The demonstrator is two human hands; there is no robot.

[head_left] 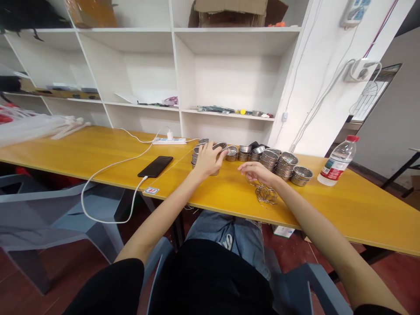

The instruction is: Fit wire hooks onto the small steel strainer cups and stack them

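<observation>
My left hand (210,159) is closed around a small perforated metal cup (220,146), whose rim shows between thumb and fingers. Partly behind this hand stand more such cups in a stack (195,156). My right hand (257,172) hovers over the table with its fingers loosely stretched toward the left, and no object shows in them. Just below it lies a tangle of thin metal wire rings (266,194). Beyond the right hand, several perforated metal cups (269,158) stand singly and in stacks.
A plastic bottle (339,159) with a red cap stands at the right on the yellow table (354,210). To the left lie a black phone (155,166) on a white cable and a power strip (169,141). White shelving (229,74) rises behind the table.
</observation>
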